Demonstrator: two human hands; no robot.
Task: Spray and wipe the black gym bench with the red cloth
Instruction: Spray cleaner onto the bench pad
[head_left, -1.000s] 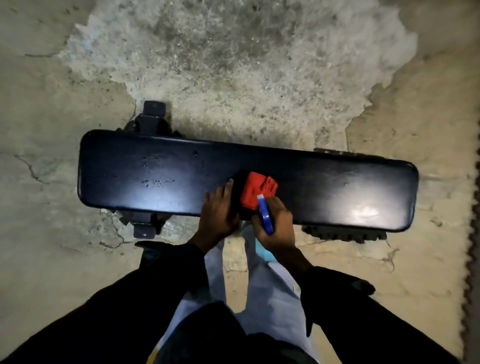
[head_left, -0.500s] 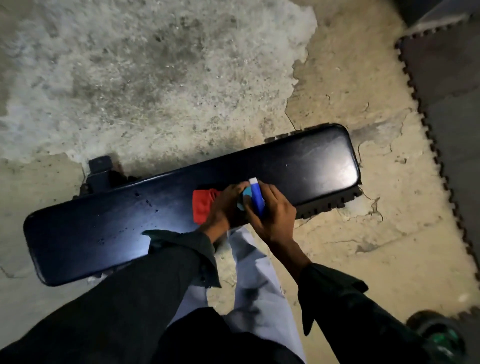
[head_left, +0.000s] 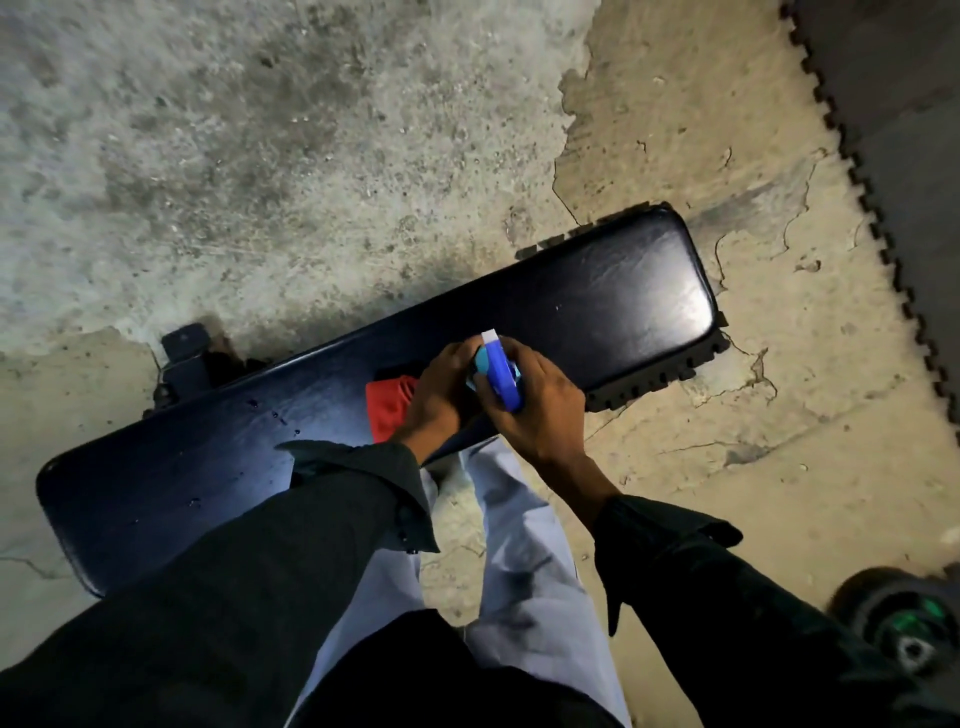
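The black gym bench (head_left: 597, 306) runs slantwise from lower left to upper right, with small droplets on its left half. The red cloth (head_left: 388, 410) lies on the bench's middle, partly hidden under my left hand (head_left: 441, 395). My left hand's fingers curl against the blue spray bottle (head_left: 500, 378). My right hand (head_left: 540, 410) grips that bottle, its white nozzle pointing away from me over the bench. Both hands touch at the bottle.
Cracked, patchy concrete floor surrounds the bench. A dark interlocking floor mat (head_left: 914, 104) borders the right side. A black weight with green markings (head_left: 898, 618) lies at the lower right. The bench's metal foot (head_left: 182, 353) sticks out behind its left part. My legs stand close to the bench's near edge.
My view swung right, so the bench now slants. The red cloth went from beside my right hand to under my left hand, which has closed in against the bottle.
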